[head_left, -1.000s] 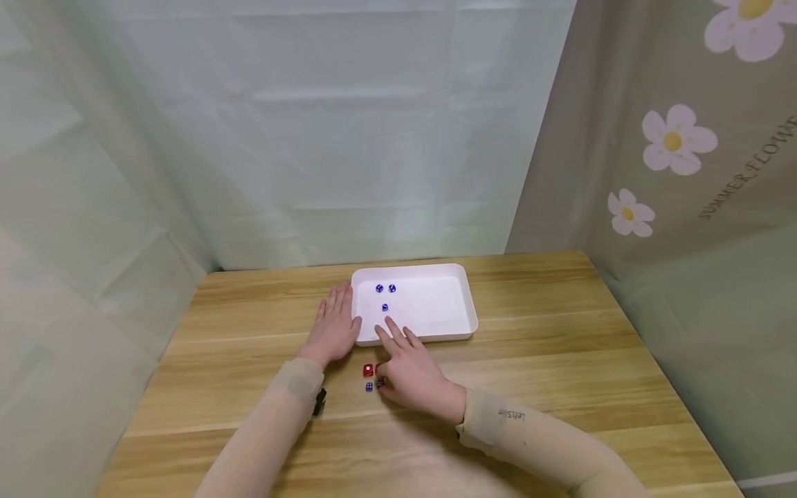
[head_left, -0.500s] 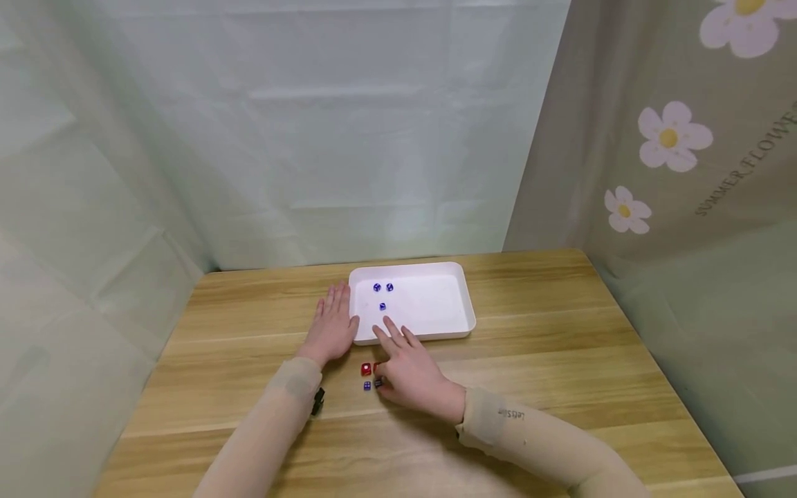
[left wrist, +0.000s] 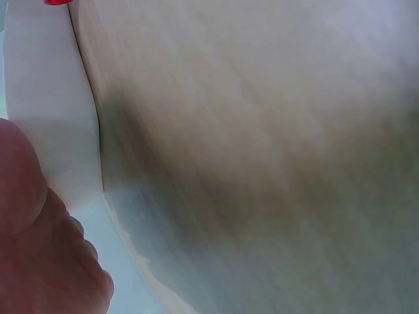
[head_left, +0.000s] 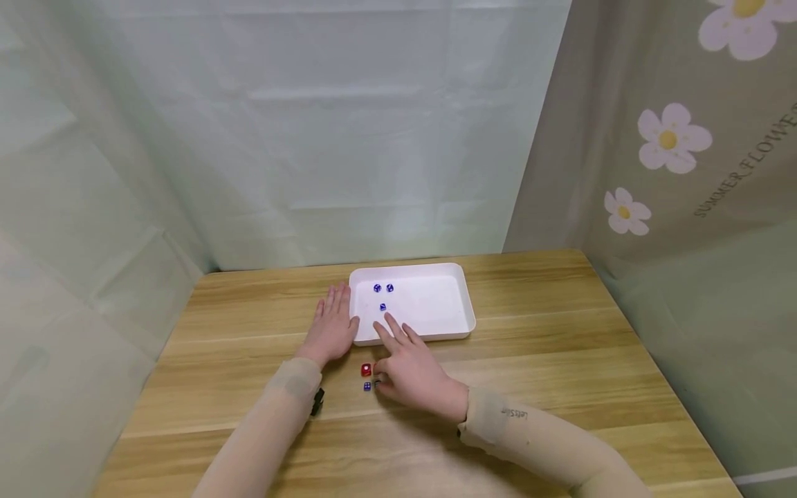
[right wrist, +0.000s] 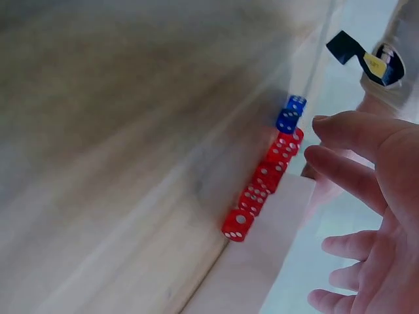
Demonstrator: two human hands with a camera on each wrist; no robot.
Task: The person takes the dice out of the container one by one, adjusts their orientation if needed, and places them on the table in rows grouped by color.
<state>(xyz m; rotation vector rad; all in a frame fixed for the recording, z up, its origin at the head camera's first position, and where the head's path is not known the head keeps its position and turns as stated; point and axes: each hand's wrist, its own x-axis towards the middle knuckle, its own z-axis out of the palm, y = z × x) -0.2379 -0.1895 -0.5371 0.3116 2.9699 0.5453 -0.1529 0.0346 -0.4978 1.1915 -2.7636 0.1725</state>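
My left hand (head_left: 330, 332) rests flat on the table against the left side of the white tray (head_left: 436, 308), thumb at its front corner. My right hand (head_left: 411, 370) is in front of the tray, fingers spread. Its thumb and index finger bend down by the dice and partly cover them. In the right wrist view, several red dice (right wrist: 253, 199) form a row with two blue dice (right wrist: 287, 120) at one end; thumb and index tips (right wrist: 321, 156) are close beside the blue and nearest red ones, with a gap between them. One blue die (head_left: 367, 386) shows left of the thumb.
Inside the tray, three blue dice (head_left: 382, 307) lie toward the left. The wooden table (head_left: 529, 373) ends at a pale cloth backdrop (head_left: 349, 138), with a flowered curtain (head_left: 672, 138) at right. A dark strap piece (head_left: 318, 402) is at the left wrist.
The right thumb and index finger have shifted slightly left, covering more of the blue die beside them. The left hand and tray stay put; the view shifted a little.
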